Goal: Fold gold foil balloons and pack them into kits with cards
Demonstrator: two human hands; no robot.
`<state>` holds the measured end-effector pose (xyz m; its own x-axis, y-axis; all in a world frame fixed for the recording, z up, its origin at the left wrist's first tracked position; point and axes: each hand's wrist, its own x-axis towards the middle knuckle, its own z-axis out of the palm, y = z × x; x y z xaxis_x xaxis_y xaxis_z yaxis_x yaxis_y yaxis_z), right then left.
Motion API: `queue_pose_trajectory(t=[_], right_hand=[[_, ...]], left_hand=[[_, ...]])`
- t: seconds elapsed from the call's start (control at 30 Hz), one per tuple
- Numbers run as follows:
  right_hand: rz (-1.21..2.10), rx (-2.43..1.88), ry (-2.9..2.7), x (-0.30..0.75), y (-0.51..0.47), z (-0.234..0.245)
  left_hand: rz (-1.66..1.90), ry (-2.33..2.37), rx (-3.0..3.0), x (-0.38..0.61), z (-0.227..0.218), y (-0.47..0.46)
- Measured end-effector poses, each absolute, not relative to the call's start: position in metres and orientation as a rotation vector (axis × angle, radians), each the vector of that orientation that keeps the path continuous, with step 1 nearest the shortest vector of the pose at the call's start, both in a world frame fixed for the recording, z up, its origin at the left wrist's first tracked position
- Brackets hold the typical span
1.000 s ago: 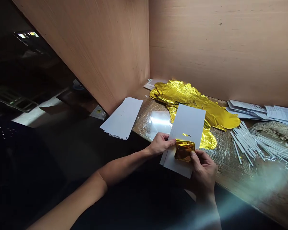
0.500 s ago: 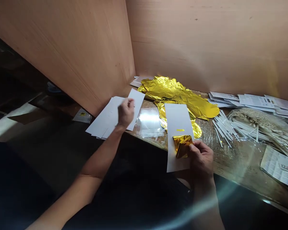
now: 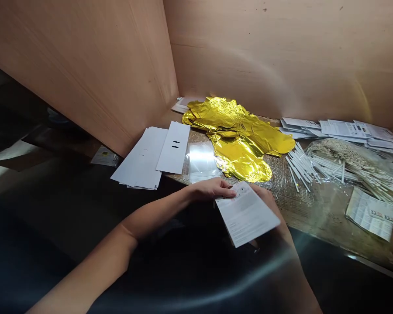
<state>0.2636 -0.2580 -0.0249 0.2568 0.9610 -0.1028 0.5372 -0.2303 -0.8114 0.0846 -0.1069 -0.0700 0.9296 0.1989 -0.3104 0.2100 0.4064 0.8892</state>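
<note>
A white card [image 3: 247,214] with small print faces up in front of me, tilted, over the table's near edge. My left hand [image 3: 211,189] pinches its top left corner with fingers closed. My right hand [image 3: 269,200] is under the card, mostly hidden, with fingers wrapped at its upper right edge. The folded gold foil piece is out of sight behind the card. A pile of flat gold foil balloons [image 3: 237,139] lies just beyond the hands.
A stack of white cards [image 3: 144,159] lies at the left, one with two black slits [image 3: 174,146] on top. Clear plastic bags [image 3: 199,160] sit beside them. White sticks [image 3: 334,168] and printed leaflets [image 3: 368,211] fill the right. Wooden panels [image 3: 249,52] wall the back and left.
My left hand left a card on the stack and came back to the card. The card has been turned over, printed side up, and the gold foil piece no longer shows.
</note>
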Motion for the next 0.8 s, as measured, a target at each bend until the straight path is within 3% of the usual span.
queue_pose_trajectory(t=[0.17, 0.3, 0.4, 0.6, 0.73, 0.8], right_hand=[[1.194, -1.681, -1.059, 0.286, -0.264, -0.021], [1.170, -1.636, -1.126, 0.289, -0.267, -0.039], [0.982, -1.593, -1.041, 0.274, -0.263, -0.055], [0.597, -1.682, -0.798, 0.287, -0.243, -0.073], [-0.014, -2.354, -0.807, 0.364, -0.251, -0.077], [-0.100, -2.683, -0.773, 0.401, -0.260, -0.081]], left_hand=[[-0.005, 0.419, 1.284, 0.100, -0.072, -0.099], [0.159, 0.390, 1.539, 0.111, -0.061, -0.096], [0.327, 0.400, 1.555, 0.124, -0.056, -0.096], [0.672, 0.602, 1.019, 0.157, -0.081, -0.124], [0.584, 0.575, 0.833, 0.158, -0.095, -0.128], [0.492, 0.561, 0.754, 0.154, -0.095, -0.121]])
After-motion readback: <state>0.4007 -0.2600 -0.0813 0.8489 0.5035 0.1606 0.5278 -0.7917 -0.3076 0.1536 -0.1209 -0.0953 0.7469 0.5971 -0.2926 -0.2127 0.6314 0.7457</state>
